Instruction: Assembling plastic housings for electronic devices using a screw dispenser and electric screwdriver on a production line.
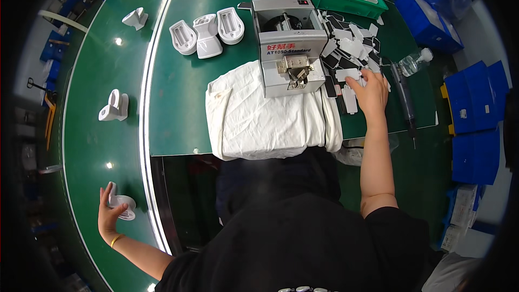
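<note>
Dark hood [281, 184] hides the bench edge; left hand [108, 215] clasps a white part [123, 205], right hand [370, 93] (fingertips unclear) among plates [351, 48].

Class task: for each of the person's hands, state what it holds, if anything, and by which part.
Left hand grips a white plastic housing by its near edge. Right hand lies on the pile of flat plates; whether its fingers grip one cannot be told.

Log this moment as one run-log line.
left hand: grasping white plastic part on belt | right hand: on flat white pieces | grey feeder machine: on white cloth
</note>
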Available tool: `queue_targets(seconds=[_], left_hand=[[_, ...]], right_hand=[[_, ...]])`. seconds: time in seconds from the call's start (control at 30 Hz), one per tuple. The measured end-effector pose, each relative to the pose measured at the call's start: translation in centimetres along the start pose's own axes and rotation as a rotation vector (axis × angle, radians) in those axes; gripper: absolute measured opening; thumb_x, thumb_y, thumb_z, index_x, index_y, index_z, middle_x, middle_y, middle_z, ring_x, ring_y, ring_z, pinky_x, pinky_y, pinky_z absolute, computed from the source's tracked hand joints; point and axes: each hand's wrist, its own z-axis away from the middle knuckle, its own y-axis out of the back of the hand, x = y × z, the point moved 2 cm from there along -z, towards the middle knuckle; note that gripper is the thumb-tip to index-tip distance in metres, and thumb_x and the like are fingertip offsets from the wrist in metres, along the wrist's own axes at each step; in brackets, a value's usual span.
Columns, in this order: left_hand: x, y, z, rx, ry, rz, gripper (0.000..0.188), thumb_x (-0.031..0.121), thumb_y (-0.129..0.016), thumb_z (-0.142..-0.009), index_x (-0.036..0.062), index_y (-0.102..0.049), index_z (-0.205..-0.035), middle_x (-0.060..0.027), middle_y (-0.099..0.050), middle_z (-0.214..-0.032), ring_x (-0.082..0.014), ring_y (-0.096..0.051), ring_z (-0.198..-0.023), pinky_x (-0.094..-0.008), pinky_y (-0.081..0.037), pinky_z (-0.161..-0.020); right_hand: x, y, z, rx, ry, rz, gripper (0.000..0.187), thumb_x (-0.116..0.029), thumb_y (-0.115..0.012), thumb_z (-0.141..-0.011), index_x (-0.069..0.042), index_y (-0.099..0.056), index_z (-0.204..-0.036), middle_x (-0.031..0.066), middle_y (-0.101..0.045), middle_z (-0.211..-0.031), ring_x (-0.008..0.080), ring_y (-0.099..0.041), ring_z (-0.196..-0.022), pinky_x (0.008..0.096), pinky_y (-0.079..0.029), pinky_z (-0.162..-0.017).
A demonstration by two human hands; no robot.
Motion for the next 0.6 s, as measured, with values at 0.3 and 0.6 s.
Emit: queue_targets(seconds=[0.3, 0.6], left_hand=[[4.3, -1.8, 0.7, 0.071, -0.032, 0.419, 0.046, 0.010, -0.067, -0.089, -0.0005, -0.057, -0.133, -0.0179, -0.059, -0.129, -0.0241, -0.062, -0.111, -0.0346, -0.051, -0.096], [24.9, -23.4, 1.6, -0.513, -0.240, 1.459, 0.058, 0.040, -0.050, -0.101, 0.0019, -0.040, -0.144, -0.0135, -0.051, -0.139, -0.0262, -0.055, -0.124, -0.0432, -0.047, -0.102]], right_hand=[[0.8, -0.3, -1.0, 0.099, -0.161, -1.204, 0.013, -0.004, -0.070, -0.090, -0.001, -0.060, -0.098, 0.0027, -0.064, -0.087, 0.0076, -0.058, -0.080, 0.0206, -0.045, -0.072], [-12.9, 5.9, 6.4, -0.201, 0.454, -1.057, 0.023, 0.006, -0.055, -0.092, -0.002, -0.070, -0.107, 0.0057, -0.059, -0.103, 0.0088, -0.058, -0.085, 0.0220, -0.050, -0.071]])
